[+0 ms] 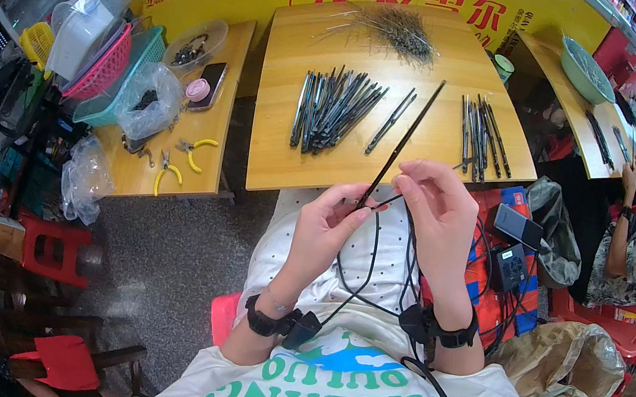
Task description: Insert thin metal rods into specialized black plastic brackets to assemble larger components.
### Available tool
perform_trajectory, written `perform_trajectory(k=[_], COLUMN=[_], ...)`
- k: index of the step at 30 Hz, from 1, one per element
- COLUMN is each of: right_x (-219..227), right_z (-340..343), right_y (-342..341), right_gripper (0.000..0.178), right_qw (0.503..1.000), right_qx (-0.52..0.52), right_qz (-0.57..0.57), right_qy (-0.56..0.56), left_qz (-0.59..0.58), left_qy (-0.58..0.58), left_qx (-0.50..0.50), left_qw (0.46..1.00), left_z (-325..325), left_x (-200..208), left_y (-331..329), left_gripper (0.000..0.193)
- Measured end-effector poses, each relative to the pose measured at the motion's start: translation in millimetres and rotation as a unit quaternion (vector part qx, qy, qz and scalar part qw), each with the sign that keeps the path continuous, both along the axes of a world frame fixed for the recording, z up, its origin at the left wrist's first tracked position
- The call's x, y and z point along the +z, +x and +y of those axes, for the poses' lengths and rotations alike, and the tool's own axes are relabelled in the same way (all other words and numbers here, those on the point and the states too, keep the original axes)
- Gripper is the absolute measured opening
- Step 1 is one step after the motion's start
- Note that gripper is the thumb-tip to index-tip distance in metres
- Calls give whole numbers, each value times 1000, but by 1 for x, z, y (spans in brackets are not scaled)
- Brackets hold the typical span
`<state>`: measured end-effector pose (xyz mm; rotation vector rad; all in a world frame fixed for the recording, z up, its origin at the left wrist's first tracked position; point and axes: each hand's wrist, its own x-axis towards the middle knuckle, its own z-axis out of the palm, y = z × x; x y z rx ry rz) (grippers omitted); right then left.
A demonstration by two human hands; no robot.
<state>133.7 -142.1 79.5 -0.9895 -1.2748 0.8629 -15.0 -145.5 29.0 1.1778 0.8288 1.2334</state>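
While two pairs of yellow-handled pliers (166, 167) lie on the left-hand wooden table (210, 174), a dense cluster of black rods (335, 111) rests on the middle table (273, 167). Next, the left hand (324, 228) pinches a long slender black rod (405, 139) near its lower end, the shaft slanting up rightward. Beside it, the right hand's (441, 210) thumb and forefinger grip a thin dark strip (388, 202); farther right lies a smaller rod group (481, 141)
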Motion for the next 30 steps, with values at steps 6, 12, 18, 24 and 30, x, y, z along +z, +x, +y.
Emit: perform_trajectory(k=[6, 12, 18, 24, 30], right_x=[1, -6, -10, -10, -9], right_z=[4, 7, 12, 14, 15], right_y=[7, 14, 15, 14, 18], right_gripper=[14, 12, 13, 17, 20], right_qw=[994, 985, 994, 982, 980], right_qx=[-43, -14, 33, 91, 93], right_qz=[-91, -153, 3, 73, 68], right_qy=[-51, -77, -104, -150, -161], left_qz=[27, 3, 18, -42, -55], left_qy=[-12, -19, -1, -22, -32], left_qx=[11, 20, 37, 1, -17], left_qw=[1000, 1000, 999, 999, 998], left_z=[0, 2, 0, -2, -3], left_x=[-15, -15, -9, -4, -5], left_y=[2, 4, 4, 5, 6], left_gripper=[28, 21, 14, 15, 17])
